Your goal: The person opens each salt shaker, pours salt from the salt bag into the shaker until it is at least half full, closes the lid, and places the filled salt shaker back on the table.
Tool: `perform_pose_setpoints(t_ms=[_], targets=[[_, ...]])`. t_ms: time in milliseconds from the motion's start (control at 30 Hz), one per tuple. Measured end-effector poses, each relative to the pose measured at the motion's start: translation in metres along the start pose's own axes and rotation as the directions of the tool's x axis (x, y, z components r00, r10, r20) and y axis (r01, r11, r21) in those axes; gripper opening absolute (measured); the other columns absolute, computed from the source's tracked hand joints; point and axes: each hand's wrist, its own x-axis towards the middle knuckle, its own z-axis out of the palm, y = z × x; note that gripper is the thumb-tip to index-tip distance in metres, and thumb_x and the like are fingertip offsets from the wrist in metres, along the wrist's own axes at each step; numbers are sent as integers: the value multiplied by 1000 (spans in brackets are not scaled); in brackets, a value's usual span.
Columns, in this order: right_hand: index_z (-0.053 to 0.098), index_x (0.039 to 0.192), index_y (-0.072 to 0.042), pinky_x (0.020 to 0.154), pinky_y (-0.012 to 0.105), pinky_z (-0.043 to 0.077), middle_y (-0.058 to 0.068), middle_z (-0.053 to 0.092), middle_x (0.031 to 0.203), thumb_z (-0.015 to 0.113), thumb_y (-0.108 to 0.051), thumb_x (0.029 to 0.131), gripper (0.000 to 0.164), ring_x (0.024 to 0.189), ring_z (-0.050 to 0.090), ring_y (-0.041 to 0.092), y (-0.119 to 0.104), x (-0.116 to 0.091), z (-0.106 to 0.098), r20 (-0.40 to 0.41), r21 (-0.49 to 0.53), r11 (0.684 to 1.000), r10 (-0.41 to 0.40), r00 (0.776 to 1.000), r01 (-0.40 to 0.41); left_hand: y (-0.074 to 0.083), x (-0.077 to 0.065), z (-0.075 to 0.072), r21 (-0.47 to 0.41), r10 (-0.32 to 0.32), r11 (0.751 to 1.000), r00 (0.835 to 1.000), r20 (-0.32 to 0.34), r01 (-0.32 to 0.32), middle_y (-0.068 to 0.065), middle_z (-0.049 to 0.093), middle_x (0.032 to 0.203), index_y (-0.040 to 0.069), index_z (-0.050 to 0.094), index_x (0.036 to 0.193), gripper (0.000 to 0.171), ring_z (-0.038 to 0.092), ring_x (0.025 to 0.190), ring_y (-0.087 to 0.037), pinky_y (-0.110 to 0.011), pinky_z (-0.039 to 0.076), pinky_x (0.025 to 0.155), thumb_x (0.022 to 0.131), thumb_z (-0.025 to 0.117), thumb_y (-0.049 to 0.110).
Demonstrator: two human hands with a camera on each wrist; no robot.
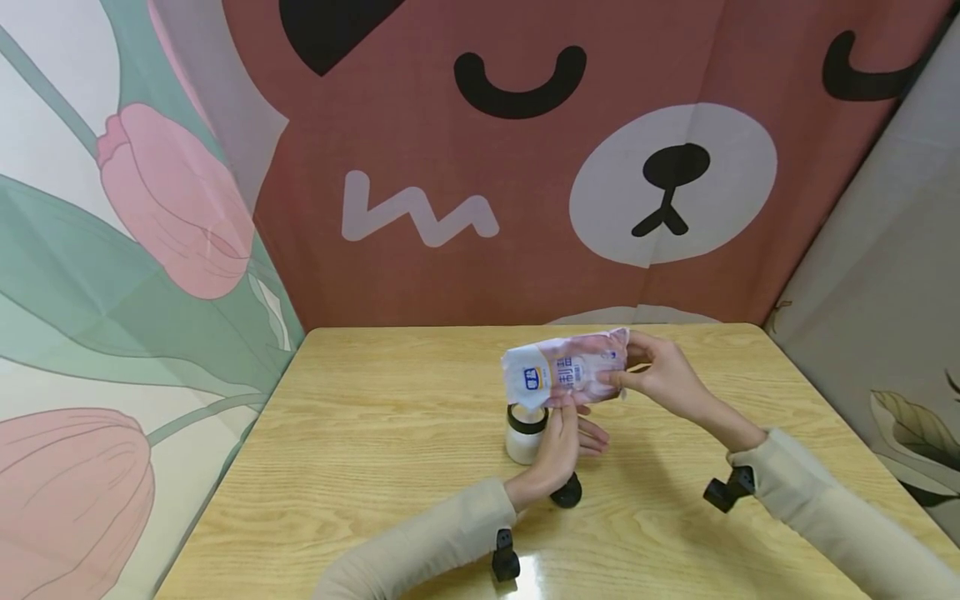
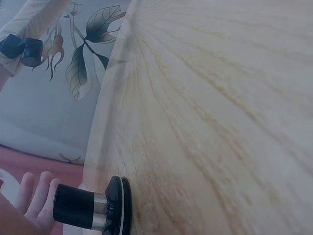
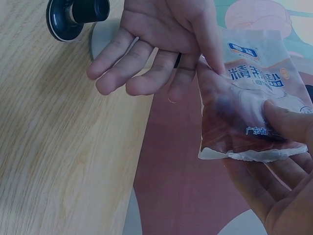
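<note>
A pink and white bag of salt [image 1: 564, 367] is held tilted over a small whitish jar [image 1: 522, 446] with a black rim. My right hand [image 1: 663, 375] grips the bag's right end, thumb in front and fingers behind, as the right wrist view also shows. Against the bag's lower edge rests the thumb of my left hand [image 1: 558, 446], its other fingers loosely spread beside the jar. A black lid [image 1: 566, 490] with a knob and silver band stands on the table below the left hand. Whether salt is flowing cannot be made out.
Under everything lies a wood-grain table [image 1: 360, 433]. A hanging cloth [image 1: 420, 283] with a bear face rises behind its far edge, and flowered cloths flank both sides. Small black cameras sit on both wrists.
</note>
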Motion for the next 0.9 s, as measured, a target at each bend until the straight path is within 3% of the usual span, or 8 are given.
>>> perform_pose_setpoints(t_ms=[400,900], targets=[[65,120,-1,63,28,58,12,72,99,80,-7,84,39,87,70,23,1,-1,0,-2,-8,1000,8,1000,-8,-1,0,-2,23,18,1000,998,56,-20,-29,69,90,-1,43,118,48,69,83,-45,-49,60,75,110,23,42],[65,118,1,57,27,57,12,73,93,81,-5,82,39,82,71,20,1,1,-2,-8,-14,1000,-27,1000,27,-1,1,-1,7,8,1000,998,57,-9,-27,69,91,0,42,118,49,69,84,-46,-50,60,76,109,23,44]])
